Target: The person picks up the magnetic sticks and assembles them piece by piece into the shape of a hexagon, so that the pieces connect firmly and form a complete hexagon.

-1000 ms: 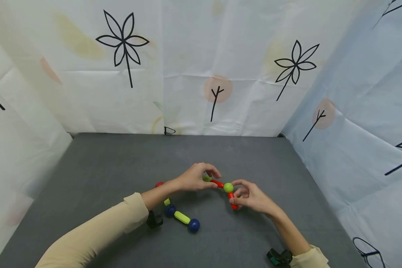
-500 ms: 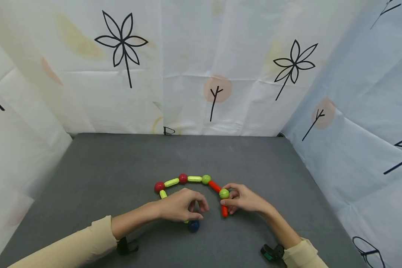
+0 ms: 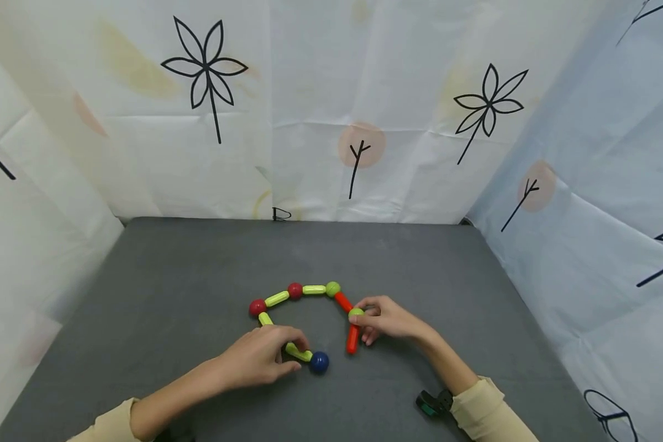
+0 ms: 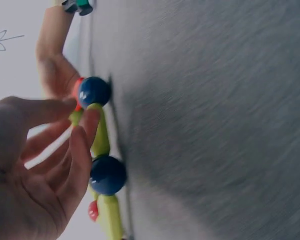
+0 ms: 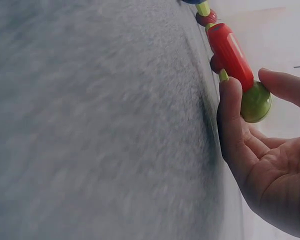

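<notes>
A curved chain of balls and rods lies on the grey table. My right hand [image 3: 388, 318] pinches a green ball [image 5: 255, 102] between thumb and fingers. From that ball a red rod [image 3: 352, 339] points toward me, its near end free. My left hand [image 3: 262, 355], fingers loosely bent, hovers over the chain's left side beside a yellow-green rod [image 3: 298, 352]. A blue ball [image 3: 319, 362] ends that side, just right of the left fingertips. Another blue ball [image 4: 107, 175] shows in the left wrist view; the left hand hides it from the head view.
Along the back of the chain are two red balls [image 3: 295, 290], yellow-green rods [image 3: 277, 299], a second green ball [image 3: 333, 288] and another red rod [image 3: 343, 301]. Patterned white cloth [image 3: 320, 172] hangs behind and on both sides of the grey table [image 3: 226, 258].
My left hand has left the far green ball and come toward me and left. My right hand has swung the red-rod end leftward, closer to the end blue ball.
</notes>
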Demonstrator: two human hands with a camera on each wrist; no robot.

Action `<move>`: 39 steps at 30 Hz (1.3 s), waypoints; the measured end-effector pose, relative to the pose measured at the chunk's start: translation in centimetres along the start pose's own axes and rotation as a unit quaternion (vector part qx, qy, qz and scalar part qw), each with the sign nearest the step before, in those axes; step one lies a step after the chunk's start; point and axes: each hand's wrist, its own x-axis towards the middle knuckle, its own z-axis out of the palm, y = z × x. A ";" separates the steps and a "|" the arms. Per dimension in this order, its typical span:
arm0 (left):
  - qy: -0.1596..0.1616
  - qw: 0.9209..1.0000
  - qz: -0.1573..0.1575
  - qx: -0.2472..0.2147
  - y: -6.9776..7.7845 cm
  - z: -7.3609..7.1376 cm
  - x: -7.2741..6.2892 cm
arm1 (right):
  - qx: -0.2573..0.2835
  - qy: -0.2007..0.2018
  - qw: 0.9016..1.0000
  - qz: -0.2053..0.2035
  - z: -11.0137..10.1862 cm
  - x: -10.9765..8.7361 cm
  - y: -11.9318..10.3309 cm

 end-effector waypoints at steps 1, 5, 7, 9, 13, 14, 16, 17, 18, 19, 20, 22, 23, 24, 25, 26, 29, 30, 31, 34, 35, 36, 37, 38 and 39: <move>0.012 1.000 -0.004 -0.004 -0.1 0.3 -0.2 | 0.000 0.000 1.000 0.002 0.1 0.2 -0.1; 0.056 0.998 -0.014 -0.006 -0.6 1.3 -0.4 | 0.004 0.004 1.000 0.009 0.4 1.0 -0.6; 0.073 0.997 -0.019 -0.011 -0.8 1.8 -0.3 | 0.008 0.010 1.000 0.012 0.7 1.5 -0.7; 0.085 0.996 -0.022 -0.017 -0.9 2.2 0.0 | 0.012 0.016 1.000 0.012 1.0 1.9 -0.8; 0.093 0.995 -0.025 -0.027 -0.8 2.6 0.8 | 0.010 0.020 1.000 0.004 1.6 2.7 -1.0; 0.093 0.995 -0.027 -0.029 -0.8 2.7 1.0 | 0.010 0.020 1.000 0.002 1.8 2.8 -1.0; 0.094 0.995 -0.028 -0.032 -0.8 2.7 1.3 | 0.012 0.022 1.000 -0.003 2.2 3.0 -1.1; 0.095 0.994 -0.029 -0.033 -0.8 2.7 1.4 | 0.014 0.025 1.000 -0.006 2.4 3.0 -1.1; 0.098 0.994 -0.028 -0.033 -0.9 2.8 1.5 | 0.016 0.028 0.999 -0.009 2.5 3.0 -1.0; 0.101 0.994 -0.027 -0.034 -0.9 2.8 1.6 | 0.018 0.033 0.999 -0.013 2.7 3.0 -1.0; 0.103 0.994 -0.029 -0.034 -0.9 2.8 1.7 | 0.019 0.037 0.999 -0.017 2.8 2.9 -1.0; 0.108 0.993 -0.031 -0.032 -0.9 2.8 1.8 | 0.017 0.043 0.999 -0.027 2.9 2.7 -1.0; 0.110 0.993 -0.032 -0.032 -0.9 2.8 1.9 | 0.015 0.045 0.998 -0.030 2.9 2.6 -1.0; 0.110 0.993 -0.034 -0.032 -0.9 2.8 1.9 | 0.013 0.046 0.998 -0.033 2.9 2.6 -1.1; 0.110 0.993 -0.036 -0.033 -0.9 2.8 1.9 | 0.011 0.046 0.998 -0.034 2.9 2.6 -1.1; 0.110 0.993 -0.037 -0.033 -0.9 2.8 1.9 | 0.010 0.046 0.998 -0.035 3.0 2.5 -1.2; 0.107 0.993 -0.036 -0.035 -0.9 2.7 1.9 | 0.012 0.045 0.998 -0.033 3.0 2.6 -1.4; 0.102 0.993 -0.034 -0.039 -0.9 2.6 1.9 | 0.014 0.045 0.998 -0.033 2.9 2.6 -1.5; 0.100 0.994 -0.030 -0.043 -1.0 2.4 1.8 | 0.015 0.044 0.998 -0.036 2.9 2.6 -1.5; 0.106 0.993 -0.027 -0.045 -1.2 1.6 1.6 | 0.017 0.042 0.998 -0.040 2.8 2.7 -1.6; 0.115 0.992 -0.027 -0.042 -1.3 1.2 1.5 | 0.015 0.040 0.998 -0.042 2.7 2.7 -1.6; 0.126 0.991 -0.028 -0.035 -1.6 0.8 1.3 | 0.012 0.038 0.998 -0.044 2.6 2.7 -1.6; 0.144 0.989 -0.029 -0.024 -1.8 0.4 1.2 | 0.008 0.036 0.998 -0.045 2.6 2.8 -1.5; 0.167 0.986 -0.029 -0.007 -2.1 -0.1 1.1 | 0.004 0.036 0.998 -0.043 2.5 2.8 -1.5; 0.191 0.981 -0.031 0.009 -2.5 -0.4 0.9 | -0.002 0.033 0.999 -0.043 2.4 2.8 -1.5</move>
